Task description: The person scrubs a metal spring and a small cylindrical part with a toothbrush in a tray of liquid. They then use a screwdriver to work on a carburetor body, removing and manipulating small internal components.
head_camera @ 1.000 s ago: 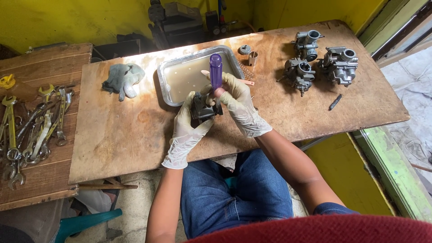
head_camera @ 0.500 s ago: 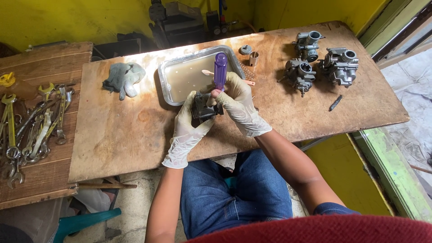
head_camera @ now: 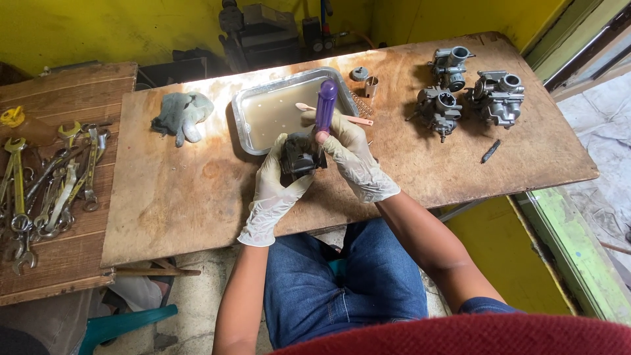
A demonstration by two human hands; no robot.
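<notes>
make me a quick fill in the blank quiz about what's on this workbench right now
1. The right hand grips a screwdriver with a ____ handle.
2. The left hand holds a dark carburetor just in front of the metal ____.
3. The group at the board's far right counts ____ carburetors.
4. The wrenches lie on the person's ____ side.

Missing words: purple; tray; three; left

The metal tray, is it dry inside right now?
No, the metal tray holds a murky brownish liquid across its bottom.
</notes>
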